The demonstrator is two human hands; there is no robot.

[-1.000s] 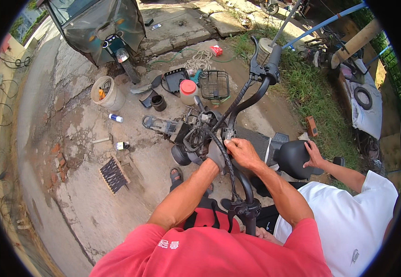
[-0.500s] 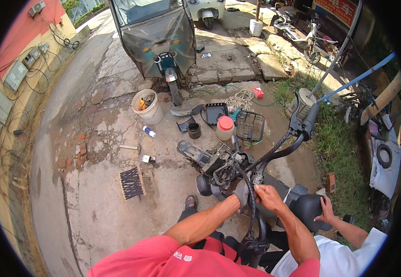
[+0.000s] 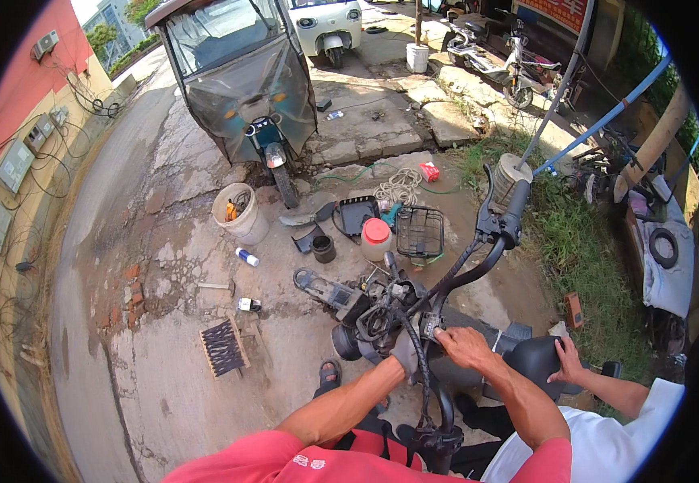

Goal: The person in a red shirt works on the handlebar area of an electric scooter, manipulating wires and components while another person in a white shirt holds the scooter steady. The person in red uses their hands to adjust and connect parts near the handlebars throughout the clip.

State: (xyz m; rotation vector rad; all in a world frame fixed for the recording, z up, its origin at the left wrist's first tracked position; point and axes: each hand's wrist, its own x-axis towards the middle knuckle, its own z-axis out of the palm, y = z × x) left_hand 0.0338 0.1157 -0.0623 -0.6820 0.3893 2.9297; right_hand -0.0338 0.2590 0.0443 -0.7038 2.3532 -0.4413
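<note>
A partly dismantled electric scooter (image 3: pixel 366 304) stands below me, its front wiring exposed and black cables running up its steering column. My left hand (image 3: pixel 405 352), in a grey glove, reaches in beside the cables below the handlebar (image 3: pixel 490 259); its fingers are hidden there. Bare and curled, my right hand (image 3: pixel 464 348) presses at the metal handlebar clamp (image 3: pixel 430 324). Whatever lies inside its fingers cannot be made out. To the right, another person's hand (image 3: pixel 567 362) rests on the black seat (image 3: pixel 530 362).
Beyond the scooter lie a white bucket with tools (image 3: pixel 250 228), a red-lidded jar (image 3: pixel 377 241), a wire basket (image 3: pixel 420 233), a hammer (image 3: pixel 219 286) and a slatted wooden piece (image 3: pixel 223 348). A covered three-wheeler (image 3: pixel 245 105) stands farther off. Grass (image 3: pixel 559 233) borders the right.
The whole view has shifted slightly, so the surroundings sit farther left in the picture. Both my hands stay at the handlebar clamp area, and the other person's hand stays on the seat.
</note>
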